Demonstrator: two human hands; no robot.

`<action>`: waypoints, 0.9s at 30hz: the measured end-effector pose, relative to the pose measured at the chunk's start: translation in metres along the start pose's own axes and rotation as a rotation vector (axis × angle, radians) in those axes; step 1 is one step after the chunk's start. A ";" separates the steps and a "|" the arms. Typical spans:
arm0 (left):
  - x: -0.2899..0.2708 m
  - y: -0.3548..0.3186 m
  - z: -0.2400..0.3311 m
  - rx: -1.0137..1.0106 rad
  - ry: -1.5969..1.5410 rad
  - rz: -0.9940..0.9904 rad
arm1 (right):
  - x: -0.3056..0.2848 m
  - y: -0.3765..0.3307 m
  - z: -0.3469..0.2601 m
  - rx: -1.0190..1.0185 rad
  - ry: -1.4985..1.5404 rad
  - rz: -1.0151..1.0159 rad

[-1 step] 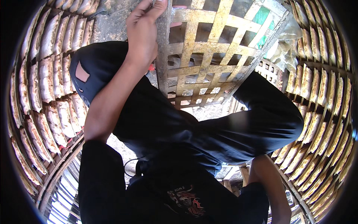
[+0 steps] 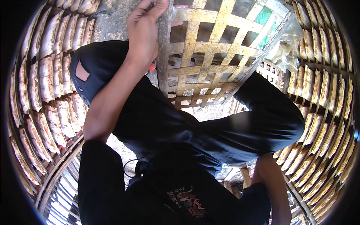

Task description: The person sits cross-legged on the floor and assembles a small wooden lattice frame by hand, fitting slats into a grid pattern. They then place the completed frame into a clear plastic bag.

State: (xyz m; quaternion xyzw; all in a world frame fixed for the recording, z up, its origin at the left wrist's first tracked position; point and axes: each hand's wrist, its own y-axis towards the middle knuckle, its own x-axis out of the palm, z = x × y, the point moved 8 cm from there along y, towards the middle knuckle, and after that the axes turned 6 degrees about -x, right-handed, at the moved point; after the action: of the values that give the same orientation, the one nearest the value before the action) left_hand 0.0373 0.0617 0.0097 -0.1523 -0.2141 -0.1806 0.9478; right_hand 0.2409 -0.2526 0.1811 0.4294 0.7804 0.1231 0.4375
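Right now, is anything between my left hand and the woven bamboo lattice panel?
Nothing visible: your left hand already grips the woven bamboo lattice panel directly, on its left wooden rail.

On our left, a slatted rack (image 2: 62, 165) carries rows of pale, brown-edged strips (image 2: 48, 33); on our right, another rack (image 2: 302, 197) carries similar strips (image 2: 325, 90), packed upright side by side.

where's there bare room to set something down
The grey surface looks bare between the left rows of pale pieces, the ripped trouser knee and the left hand. It's crowded right of the woven lattice panel: clear plastic bunches near the right rows.
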 end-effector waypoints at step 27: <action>-0.008 0.001 0.003 -0.004 -0.024 0.103 | 0.063 -0.029 0.041 0.126 0.091 -0.268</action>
State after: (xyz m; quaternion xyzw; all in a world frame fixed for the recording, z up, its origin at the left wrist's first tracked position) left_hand 0.0297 0.0659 0.0081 -0.1672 -0.2172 -0.1300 0.9529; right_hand 0.2414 -0.2287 0.1045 0.3419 0.8559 0.0335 0.3865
